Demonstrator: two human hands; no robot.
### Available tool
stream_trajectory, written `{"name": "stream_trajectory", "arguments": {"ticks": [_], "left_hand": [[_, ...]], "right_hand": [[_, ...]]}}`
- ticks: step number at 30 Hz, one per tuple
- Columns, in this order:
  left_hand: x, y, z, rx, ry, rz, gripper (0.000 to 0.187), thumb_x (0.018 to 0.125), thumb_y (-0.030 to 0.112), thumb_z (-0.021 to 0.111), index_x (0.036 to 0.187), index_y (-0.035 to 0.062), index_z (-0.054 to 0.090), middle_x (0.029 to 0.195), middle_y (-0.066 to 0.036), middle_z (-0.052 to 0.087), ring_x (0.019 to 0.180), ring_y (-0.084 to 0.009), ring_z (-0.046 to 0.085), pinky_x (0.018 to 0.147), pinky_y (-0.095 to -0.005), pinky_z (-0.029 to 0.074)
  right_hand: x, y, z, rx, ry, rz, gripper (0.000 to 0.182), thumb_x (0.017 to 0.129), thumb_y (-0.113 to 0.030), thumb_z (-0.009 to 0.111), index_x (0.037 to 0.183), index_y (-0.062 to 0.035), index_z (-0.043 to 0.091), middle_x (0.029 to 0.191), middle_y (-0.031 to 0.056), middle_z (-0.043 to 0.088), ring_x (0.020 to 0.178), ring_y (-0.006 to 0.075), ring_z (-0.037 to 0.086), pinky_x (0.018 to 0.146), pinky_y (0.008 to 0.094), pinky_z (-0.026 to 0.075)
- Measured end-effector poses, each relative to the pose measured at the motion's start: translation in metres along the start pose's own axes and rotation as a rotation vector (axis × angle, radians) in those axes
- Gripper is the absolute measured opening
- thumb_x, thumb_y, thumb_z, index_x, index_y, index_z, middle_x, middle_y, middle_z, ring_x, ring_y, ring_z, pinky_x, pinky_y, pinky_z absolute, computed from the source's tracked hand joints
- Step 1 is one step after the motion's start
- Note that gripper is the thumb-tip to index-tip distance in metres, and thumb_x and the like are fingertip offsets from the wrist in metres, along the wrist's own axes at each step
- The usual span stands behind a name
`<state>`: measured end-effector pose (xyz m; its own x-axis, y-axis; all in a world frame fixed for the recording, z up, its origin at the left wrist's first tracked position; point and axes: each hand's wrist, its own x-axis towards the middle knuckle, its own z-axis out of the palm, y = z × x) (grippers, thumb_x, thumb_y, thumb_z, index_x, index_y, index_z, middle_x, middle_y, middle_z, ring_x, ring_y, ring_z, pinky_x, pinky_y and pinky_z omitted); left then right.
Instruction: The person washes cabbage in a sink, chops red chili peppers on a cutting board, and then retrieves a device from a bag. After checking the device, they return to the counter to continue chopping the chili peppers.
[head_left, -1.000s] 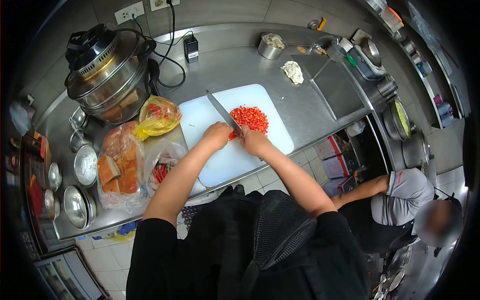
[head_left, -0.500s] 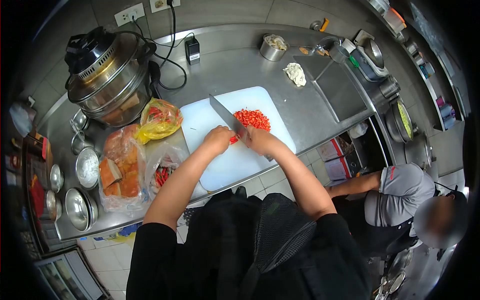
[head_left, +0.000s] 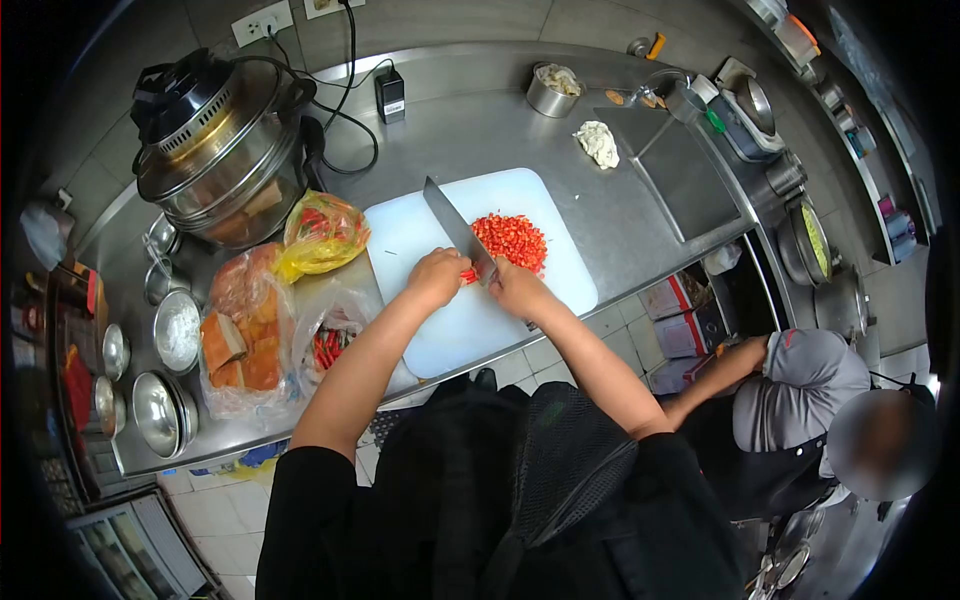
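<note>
A white cutting board lies on the steel counter. My right hand is closed round the lower end of a large knife, whose blade points up and left across the board. On the knife's left side, my left hand presses its closed fingers on red chili pieces beside the blade. A pile of chopped red chili lies to the right of the blade. To the left of the board are a yellow bag of chilies and a clear bag of red chilies.
At the left stand a glass-bowled cooker, steel bowls and a bag of orange chunks. A steel pot, a whitish lump and a sink are at the back right. A co-worker stands at the right.
The view has shifted slightly, so the counter items appear a little to the right. Both hands keep much the same place at the knife. The co-worker's forearm sits lower.
</note>
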<state>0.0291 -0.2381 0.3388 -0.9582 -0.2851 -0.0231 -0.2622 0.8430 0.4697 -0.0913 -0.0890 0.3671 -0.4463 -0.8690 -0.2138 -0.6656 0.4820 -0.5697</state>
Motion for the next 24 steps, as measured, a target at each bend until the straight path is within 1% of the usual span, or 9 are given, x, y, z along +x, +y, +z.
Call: {"name": "stream_trajectory", "arguments": {"ticks": [5, 11, 14, 16, 17, 19, 21, 23, 24], "left_hand": [[-0.003, -0.001, 0.004, -0.088, 0.037, -0.029, 0.013, 0.083, 0.01, 0.066, 0.096, 0.0071, 0.065, 0.1, -0.012, 0.062, 0.102, -0.0325, 0.058, 0.087, -0.0422, 0.048], [0.004, 0.0, 0.009, -0.067, 0.057, -0.017, 0.01, 0.084, 0.009, 0.065, 0.093, 0.0052, 0.063, 0.099, -0.015, 0.062, 0.1, -0.0341, 0.059, 0.087, -0.0437, 0.049], [0.004, 0.0, 0.01, -0.053, 0.076, -0.009, 0.013, 0.081, 0.01, 0.067, 0.092, 0.0053, 0.063, 0.097, -0.015, 0.062, 0.099, -0.0356, 0.059, 0.086, -0.0455, 0.048], [0.004, 0.003, 0.008, -0.047, 0.06, -0.052, 0.013, 0.081, 0.009, 0.066, 0.093, 0.0046, 0.062, 0.097, -0.016, 0.061, 0.099, -0.0358, 0.059, 0.085, -0.0451, 0.048], [0.003, 0.004, 0.008, -0.046, 0.054, -0.051, 0.013, 0.081, 0.009, 0.066, 0.093, 0.0046, 0.062, 0.097, -0.016, 0.061, 0.099, -0.0358, 0.059, 0.085, -0.0451, 0.048], [0.004, 0.001, 0.009, -0.035, 0.051, -0.028, 0.014, 0.081, 0.009, 0.066, 0.093, 0.0043, 0.061, 0.097, -0.016, 0.061, 0.1, -0.0359, 0.059, 0.085, -0.0451, 0.048], [0.004, -0.002, 0.013, -0.045, 0.082, -0.016, 0.014, 0.082, 0.009, 0.066, 0.093, 0.0043, 0.061, 0.096, -0.016, 0.061, 0.099, -0.036, 0.059, 0.085, -0.0452, 0.048], [0.002, -0.002, 0.014, -0.05, 0.114, 0.006, 0.013, 0.082, 0.009, 0.066, 0.093, 0.0044, 0.061, 0.096, -0.016, 0.061, 0.099, -0.0362, 0.059, 0.085, -0.0454, 0.048], [0.004, 0.0, 0.012, -0.052, 0.096, -0.008, 0.013, 0.082, 0.009, 0.065, 0.093, 0.0042, 0.061, 0.096, -0.016, 0.061, 0.099, -0.0362, 0.059, 0.085, -0.0455, 0.048]], "right_hand": [[0.003, -0.009, -0.008, -0.037, -0.003, -0.009, 0.025, 0.087, -0.014, 0.054, 0.107, 0.0026, 0.051, 0.089, 0.0243, 0.066, 0.081, 0.0391, 0.066, 0.075, 0.0457, 0.051], [-0.008, -0.046, -0.051, -0.001, -0.235, 0.125, 0.03, 0.094, -0.021, 0.048, 0.109, 0.0038, 0.053, 0.081, 0.0266, 0.066, 0.064, 0.0348, 0.067, 0.066, 0.0453, 0.052], [-0.001, -0.014, -0.016, -0.082, -0.131, 0.042, 0.03, 0.094, -0.021, 0.047, 0.11, 0.0036, 0.054, 0.079, 0.0254, 0.066, 0.061, 0.0329, 0.066, 0.06, 0.0439, 0.052], [0.013, 0.016, 0.007, -0.15, 0.148, -0.22, 0.029, 0.094, -0.019, 0.046, 0.111, 0.0037, 0.054, 0.078, 0.0246, 0.066, 0.059, 0.0313, 0.066, 0.058, 0.0428, 0.052], [0.007, -0.003, -0.01, -0.145, 0.148, -0.216, 0.029, 0.094, -0.019, 0.046, 0.111, 0.0037, 0.054, 0.078, 0.0246, 0.066, 0.059, 0.0313, 0.066, 0.058, 0.0428, 0.052], [-0.003, -0.044, -0.057, -0.016, -0.281, 0.145, 0.03, 0.093, -0.019, 0.047, 0.112, 0.0037, 0.054, 0.086, 0.0273, 0.066, 0.073, 0.0367, 0.068, 0.07, 0.046, 0.052], [-0.007, -0.04, -0.041, -0.005, -0.297, 0.186, 0.031, 0.092, -0.018, 0.048, 0.113, 0.0037, 0.053, 0.085, 0.0272, 0.066, 0.076, 0.0383, 0.067, 0.072, 0.0472, 0.052], [0.006, 0.009, 0.014, -0.195, 0.168, -0.197, 0.025, 0.088, -0.014, 0.054, 0.105, 0.0036, 0.052, 0.079, 0.0209, 0.066, 0.061, 0.0311, 0.067, 0.056, 0.0401, 0.053], [0.007, 0.008, 0.009, -0.172, 0.159, -0.188, 0.023, 0.088, -0.014, 0.053, 0.104, 0.0036, 0.052, 0.078, 0.0209, 0.066, 0.059, 0.0309, 0.067, 0.055, 0.0407, 0.053]]}}
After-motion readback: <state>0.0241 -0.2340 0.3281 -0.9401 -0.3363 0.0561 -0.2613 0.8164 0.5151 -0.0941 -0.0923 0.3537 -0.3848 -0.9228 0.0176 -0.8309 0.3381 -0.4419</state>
